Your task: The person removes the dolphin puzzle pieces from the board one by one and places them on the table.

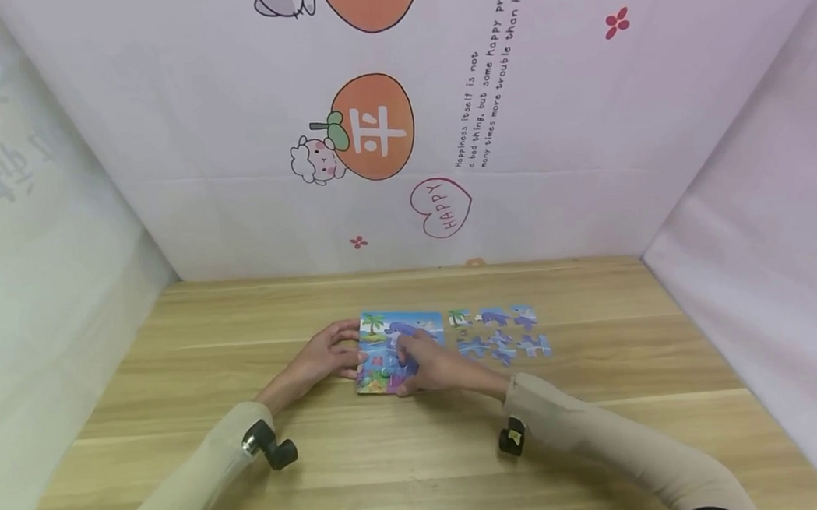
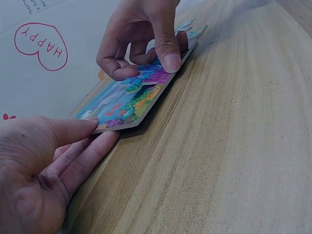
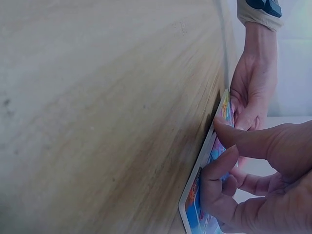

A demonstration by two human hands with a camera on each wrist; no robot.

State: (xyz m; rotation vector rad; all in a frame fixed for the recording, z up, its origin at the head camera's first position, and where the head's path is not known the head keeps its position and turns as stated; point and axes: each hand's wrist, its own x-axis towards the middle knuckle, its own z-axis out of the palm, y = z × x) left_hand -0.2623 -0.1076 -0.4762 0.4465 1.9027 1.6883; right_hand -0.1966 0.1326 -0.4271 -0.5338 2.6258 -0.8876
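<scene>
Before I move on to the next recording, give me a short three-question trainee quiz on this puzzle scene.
1. True or false: the loose puzzle pieces lie to the left of the puzzle board.
2. Multiple choice: where does the left hand touch the board? A) its left edge B) its far right corner C) nowhere
3. Fill in: the right hand has its fingertips curled down onto a piece on the board's ____ face.

Key
1. False: they lie to its right, on the wooden table.
2. A
3. Top (the picture side)
</scene>
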